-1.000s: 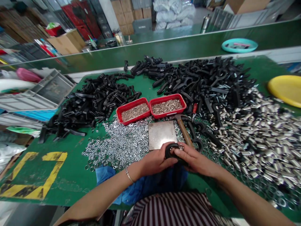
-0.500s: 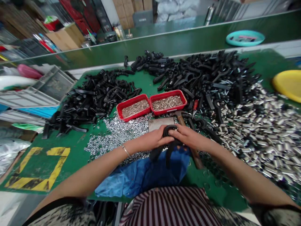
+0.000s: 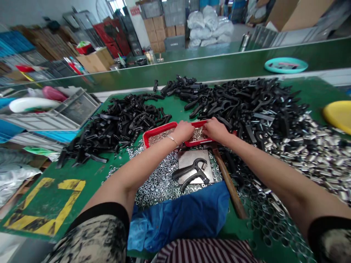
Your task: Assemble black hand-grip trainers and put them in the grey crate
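Observation:
Both hands reach forward to the right red tray point(image 3: 189, 144), which holds small metal pins point(image 3: 196, 134). My left hand point(image 3: 184, 130) is at the tray's left side, over the divide with the other tray, its fingers curled downward. At the right side, my right hand point(image 3: 215, 129) has its fingertips bent in among the pins. Whatever either hand pinches is hidden. Below them, a black hand grip exerciser point(image 3: 193, 171) with a small metal spring in its curved end lies on a square metal plate point(image 3: 186, 157).
A hammer point(image 3: 230, 182) lies right of the plate, a blue cloth point(image 3: 181, 215) in front. Small metal nuts point(image 3: 156, 179) spread to the left, metal cylinders point(image 3: 309, 157) to the right. Heaps of black handles point(image 3: 126, 117) lie behind. A yellow dish point(image 3: 338, 115) stands at right.
The black hand grip exerciser, held in both hands before, now lies on the metal plate. Both hands have moved forward to the red tray of pins. The view has tilted up.

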A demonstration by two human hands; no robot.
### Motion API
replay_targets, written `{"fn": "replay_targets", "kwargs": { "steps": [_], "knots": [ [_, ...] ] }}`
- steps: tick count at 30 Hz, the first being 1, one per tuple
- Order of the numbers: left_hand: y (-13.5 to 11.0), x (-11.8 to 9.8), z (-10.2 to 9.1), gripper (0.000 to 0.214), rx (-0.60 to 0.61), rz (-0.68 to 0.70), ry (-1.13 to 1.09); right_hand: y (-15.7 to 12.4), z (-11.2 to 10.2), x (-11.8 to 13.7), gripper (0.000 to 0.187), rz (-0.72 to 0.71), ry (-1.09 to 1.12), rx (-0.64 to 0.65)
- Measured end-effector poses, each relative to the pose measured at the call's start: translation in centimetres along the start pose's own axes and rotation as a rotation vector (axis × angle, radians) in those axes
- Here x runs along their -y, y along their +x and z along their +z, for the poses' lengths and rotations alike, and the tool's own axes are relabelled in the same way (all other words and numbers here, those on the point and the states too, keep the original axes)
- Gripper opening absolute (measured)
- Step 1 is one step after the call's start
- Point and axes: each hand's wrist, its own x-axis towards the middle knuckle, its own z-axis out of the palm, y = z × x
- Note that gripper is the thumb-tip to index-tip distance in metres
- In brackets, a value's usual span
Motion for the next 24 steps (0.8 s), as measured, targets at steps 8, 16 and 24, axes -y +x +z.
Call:
{"fn": "replay_targets", "kwargs": {
  "steps": [8,16,24],
  "knots": [
    [1.4,-0.1,3.9,0.028,-0.045,-0.021,0.0,1.9,2.5,0.9,0.027,0.025,-0.02,0.003],
    [1.2,-0.2,4.8,0.029,-0.225,-0.137,-0.178,2.2,3.1,0.9,0.023,0.232,0.203,-0.15],
    [-5.7,0.7,4.0,0.022,-0.519,-0.139,-0.569,-6.2,-0.1,1.5,0.016,0.0,0.684,-0.203]
  ]
}}
